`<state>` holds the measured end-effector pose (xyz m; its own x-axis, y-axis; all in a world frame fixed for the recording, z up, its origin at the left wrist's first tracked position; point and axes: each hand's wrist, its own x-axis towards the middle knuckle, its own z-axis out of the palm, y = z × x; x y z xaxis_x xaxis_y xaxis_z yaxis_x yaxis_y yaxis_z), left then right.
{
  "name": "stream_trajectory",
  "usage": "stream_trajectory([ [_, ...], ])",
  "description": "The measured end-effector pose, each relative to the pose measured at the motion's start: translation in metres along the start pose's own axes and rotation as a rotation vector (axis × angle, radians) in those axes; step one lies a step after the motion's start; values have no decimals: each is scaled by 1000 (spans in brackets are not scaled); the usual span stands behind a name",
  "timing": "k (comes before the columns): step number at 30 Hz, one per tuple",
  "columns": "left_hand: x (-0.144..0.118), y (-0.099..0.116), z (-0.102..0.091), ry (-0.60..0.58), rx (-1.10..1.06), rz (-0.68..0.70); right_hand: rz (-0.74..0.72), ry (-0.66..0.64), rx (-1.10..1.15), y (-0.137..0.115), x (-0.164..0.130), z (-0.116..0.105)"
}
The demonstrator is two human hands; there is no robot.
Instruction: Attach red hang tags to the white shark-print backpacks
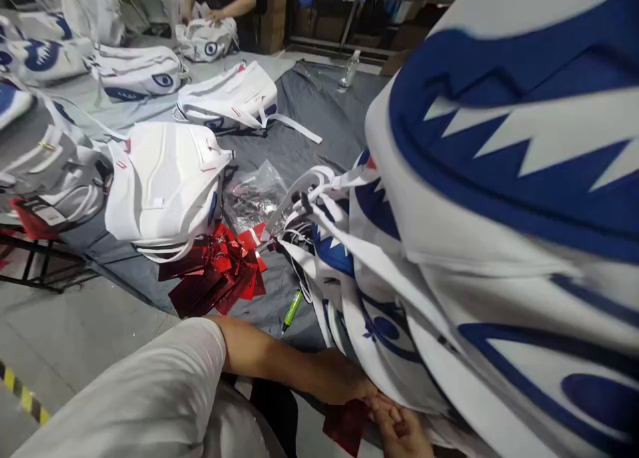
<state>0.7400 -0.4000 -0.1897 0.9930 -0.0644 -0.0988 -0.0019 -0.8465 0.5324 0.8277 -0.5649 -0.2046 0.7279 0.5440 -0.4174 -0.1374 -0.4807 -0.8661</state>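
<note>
Holding a red foil tag point(345, 426) low at the near edge of the view, the left hand point(344, 378) and right hand point(402, 431) meet just under a white-and-blue backpack point(499, 245) that fills the right side of the frame; the left fingers appear closed on the tag's upper edge, while the right fingers curl close beside it, though whether they pinch the tag or a strap I cannot tell. The tag hangs roughly upright, its long axis running down and a little leftward, lower corner pointing at the floor; the backpack slants from upper right down toward the hands, straps point(349, 245) trailing left. To my eye the bulky pack could slide down over the hands and hide or crease the tag, since it leans with little under it; a loose strap could also snag the fingers. Beyond lie a heap of red tags point(214, 271) on the grey table cover point(309, 125), a green pen point(292, 309), a clear plastic bag point(254, 195), more white backpacks point(164, 178), and another person's hand point(215, 15) at the far end.
</note>
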Motion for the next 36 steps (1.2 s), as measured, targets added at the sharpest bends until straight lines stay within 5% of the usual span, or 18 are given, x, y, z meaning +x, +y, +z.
stream_trajectory([
  [4, -4, -8, 11, 13, 42, 165, -114, 172, 33, 14, -1, 5],
  [12, -30, -11, 16, 100, 100, 139, -362, 297, 54, 20, -18, 48],
  [17, -45, -8, 11, 129, 180, 143, -398, 318, 81, 13, -32, 67],
  [23, -34, -12, 22, 192, 226, 217, -439, 291, 164, 24, -22, 62],
  [32, -32, -8, 30, 184, 373, 127, -530, 254, 272, 40, -11, 54],
  [36, -32, -6, 31, 273, 405, 63, -552, 237, 307, 41, -13, 55],
])
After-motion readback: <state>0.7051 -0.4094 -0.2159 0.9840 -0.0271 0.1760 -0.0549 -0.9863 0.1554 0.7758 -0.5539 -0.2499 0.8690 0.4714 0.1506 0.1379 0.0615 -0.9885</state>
